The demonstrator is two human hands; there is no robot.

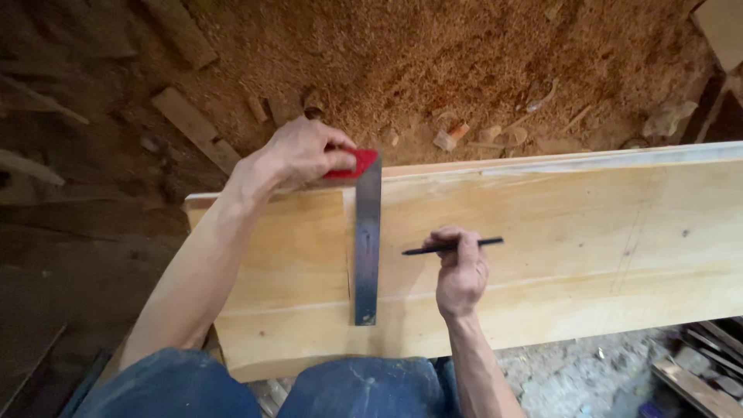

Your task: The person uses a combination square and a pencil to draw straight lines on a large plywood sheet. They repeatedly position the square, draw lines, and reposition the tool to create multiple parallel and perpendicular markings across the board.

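A wide pale wooden plank (pixel 588 248) lies across my lap. A try square rests on it, its steel blade (pixel 368 248) running across the board and its red stock (pixel 354 164) hooked over the far edge. My left hand (pixel 302 151) presses on the red stock. My right hand (pixel 460 271) rests on the plank just right of the blade and holds a dark pencil (pixel 453 247) lying roughly level, its tip pointing left toward the blade. A thin pencil line runs along the blade's left side.
Sawdust (pixel 433 54) covers the floor beyond the plank, with wood offcuts (pixel 193 128) and small scraps (pixel 449 139) scattered in it. More timber pieces (pixel 696 379) lie at the lower right. My knees in blue trousers (pixel 364 391) are under the board.
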